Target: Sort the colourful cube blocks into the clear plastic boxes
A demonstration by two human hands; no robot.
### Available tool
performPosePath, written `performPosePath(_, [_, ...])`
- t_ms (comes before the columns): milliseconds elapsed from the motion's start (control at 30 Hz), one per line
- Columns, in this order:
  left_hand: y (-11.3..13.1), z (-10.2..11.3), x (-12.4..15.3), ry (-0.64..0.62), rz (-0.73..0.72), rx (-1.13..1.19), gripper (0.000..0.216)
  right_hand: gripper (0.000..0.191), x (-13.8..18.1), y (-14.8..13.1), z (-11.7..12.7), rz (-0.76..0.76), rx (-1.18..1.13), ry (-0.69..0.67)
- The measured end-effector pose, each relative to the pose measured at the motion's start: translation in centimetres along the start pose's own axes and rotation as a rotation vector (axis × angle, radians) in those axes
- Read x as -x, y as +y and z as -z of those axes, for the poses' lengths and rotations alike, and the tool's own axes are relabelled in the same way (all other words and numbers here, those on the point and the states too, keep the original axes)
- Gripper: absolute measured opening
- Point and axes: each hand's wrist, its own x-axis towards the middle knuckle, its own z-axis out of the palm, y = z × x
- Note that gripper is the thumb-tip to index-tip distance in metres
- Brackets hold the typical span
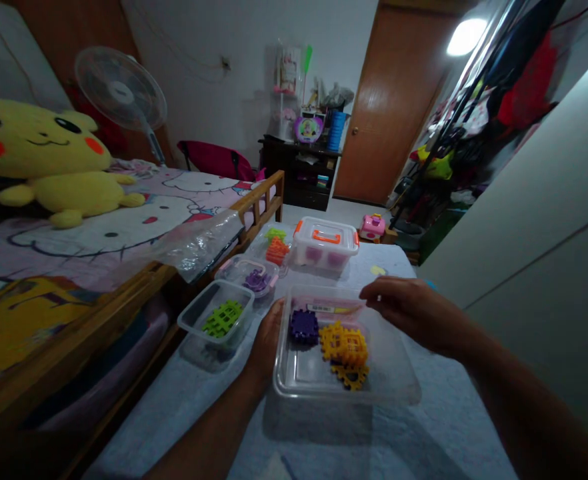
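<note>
The big tub (307,370), clear and lidless, stands on the blue cloth (169,400) straight ahead of the person; take it as the clock's centre, with twelve pointing away. At nine o'clock the left hand (265,343) lies along its side wall, fingers stretched forward; most of them are hidden, so whether they grip the wall or merely rest against it I cannot tell. At two o'clock the right hand (407,308) reaches in over the far rim, fingers bent and bunched, thumb drawn close to them; whether the tips pinch the rim I cannot tell either. Inside the tub, a purple block (305,327) lies toward ten o'clock, and yellow pieces (344,344) are heaped just beside it around the middle, one toward six o'clock. Outside, at ten o'clock, a small tub (197,312) holds green pieces (223,318). Nearer eleven come a pink-latched box (234,269) with a purple piece (257,280), then orange pieces (277,251). At twelve stands a lidded box (327,255) with an orange handle (327,237).
</note>
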Motion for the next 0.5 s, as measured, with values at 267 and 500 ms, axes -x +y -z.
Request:
performPosePath(267, [3.1,1.3,2.5,0.338,-0.201,-0.256,0.03,0.031,6.3,6.6,-8.2,-0.498,-0.607,0.64])
performPosePath(500, [9.6,-1.1,6.3,-0.005,-0.784,-0.803,0.033,0.038,5.9,8.9,-13.6,-0.613,-0.692,0.67])
